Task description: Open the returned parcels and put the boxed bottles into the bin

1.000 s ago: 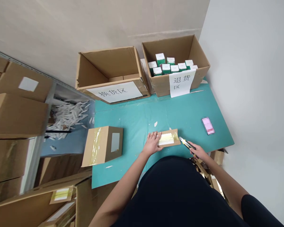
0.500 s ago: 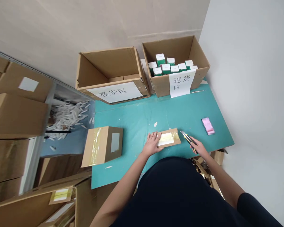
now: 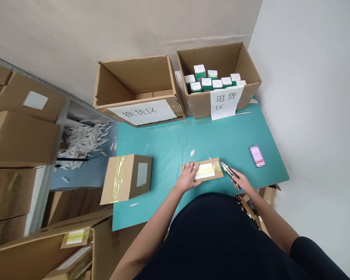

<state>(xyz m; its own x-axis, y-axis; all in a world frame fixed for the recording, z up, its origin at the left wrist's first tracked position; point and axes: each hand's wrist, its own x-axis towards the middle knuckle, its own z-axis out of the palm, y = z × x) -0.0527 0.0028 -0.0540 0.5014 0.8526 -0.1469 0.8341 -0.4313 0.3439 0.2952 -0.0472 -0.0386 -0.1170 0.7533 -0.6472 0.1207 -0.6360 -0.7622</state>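
Note:
A small flat cardboard box (image 3: 216, 170) with a white label and yellowish tape lies on the green table (image 3: 163, 144). My left hand (image 3: 187, 178) rests on the box's left end, fingers spread, pressing on it. My right hand (image 3: 240, 182) is closed around a black and yellow utility knife (image 3: 230, 171). The knife's tip is at the box's right end; whether it touches the tape I cannot tell.
A taped carton (image 3: 125, 179) stands on the table's left. Two large open boxes (image 3: 140, 111) (image 3: 201, 107) stand at the back, one holding several green-white packages. A pixelated pink item (image 3: 257, 156) lies right. Stacked cartons (image 3: 20, 136) fill the left.
My right hand has moved slightly left with the knife, bringing its tip to the box's right end. My left hand stays on the box.

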